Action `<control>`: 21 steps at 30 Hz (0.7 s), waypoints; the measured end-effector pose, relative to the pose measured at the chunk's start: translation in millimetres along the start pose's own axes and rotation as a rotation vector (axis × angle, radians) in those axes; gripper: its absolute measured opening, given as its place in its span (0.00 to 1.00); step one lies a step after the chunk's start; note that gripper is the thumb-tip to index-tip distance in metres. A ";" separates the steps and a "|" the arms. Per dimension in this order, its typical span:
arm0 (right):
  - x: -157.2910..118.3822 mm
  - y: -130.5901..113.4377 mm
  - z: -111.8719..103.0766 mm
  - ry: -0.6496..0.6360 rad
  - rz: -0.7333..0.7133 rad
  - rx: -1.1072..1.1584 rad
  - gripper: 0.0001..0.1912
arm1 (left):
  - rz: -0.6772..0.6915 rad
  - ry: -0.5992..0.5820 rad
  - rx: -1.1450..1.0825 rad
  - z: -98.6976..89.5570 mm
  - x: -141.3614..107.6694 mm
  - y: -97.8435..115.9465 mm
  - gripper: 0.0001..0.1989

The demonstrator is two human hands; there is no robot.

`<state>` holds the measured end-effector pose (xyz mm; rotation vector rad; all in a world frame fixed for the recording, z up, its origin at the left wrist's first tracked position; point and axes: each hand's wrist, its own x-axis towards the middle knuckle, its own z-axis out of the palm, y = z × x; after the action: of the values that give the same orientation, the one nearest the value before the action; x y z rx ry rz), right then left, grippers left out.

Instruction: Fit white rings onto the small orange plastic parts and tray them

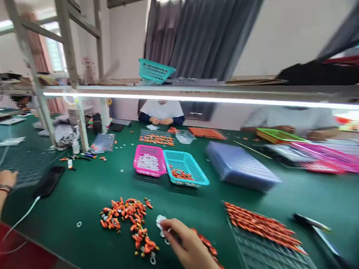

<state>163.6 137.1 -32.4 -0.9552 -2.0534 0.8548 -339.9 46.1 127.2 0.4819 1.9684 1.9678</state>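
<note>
So the green tabletop (102,231) is holding loads of stuff: a loose pile of orange pieces (130,216) is spreading across the near middle, a pink basket (151,148) of white bits is sitting beside a blue one (193,161) with orange parts in it, a black phone (50,181) is lying off to the left, and a stack of clear bluish trays (241,166) is resting over on the right

It's bright in here, lit mainly by a long white tube (199,99) under the shelf, with daylight glowing pale at the window (55,49). Soft, faint shadows lie on the green bench (102,235). The sides look smeared and stretched, uprights leaning; the clear blue stack (241,164) carries a dull sheen, and small pieces blur slightly.
</note>
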 end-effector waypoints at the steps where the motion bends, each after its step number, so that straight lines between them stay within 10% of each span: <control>1: 1.2 -5.4 -3.6 -0.046 0.006 -0.114 0.10 | 0.016 -0.080 0.029 20.1 4.7 -3.3 0.11; 4: 11.4 -8.1 -5.4 -0.101 0.077 -0.287 0.14 | 0.106 -0.354 0.087 79.8 -18.7 -35.6 0.09; 7: 35.3 0.0 4.9 -0.126 0.090 -0.336 0.19 | 0.241 -0.697 0.152 126.7 -94.9 -88.3 0.12; 11: 77.2 10.0 24.0 -0.181 0.065 -0.337 0.17 | 0.451 -1.172 0.206 159.8 -203.5 -141.1 0.25; 13: 89.7 12.7 27.6 -0.205 0.070 -0.302 0.07 | 0.773 -1.521 0.426 166.8 -229.6 -150.3 0.28; 21: 56.2 9.3 5.9 -0.118 0.131 0.145 0.07 | 0.536 -1.346 0.339 181.2 -198.8 -136.1 0.08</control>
<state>135.3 186.3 -25.1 -0.9884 -2.0120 1.1371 -83.0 119.2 -12.5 1.9157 1.2330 0.8714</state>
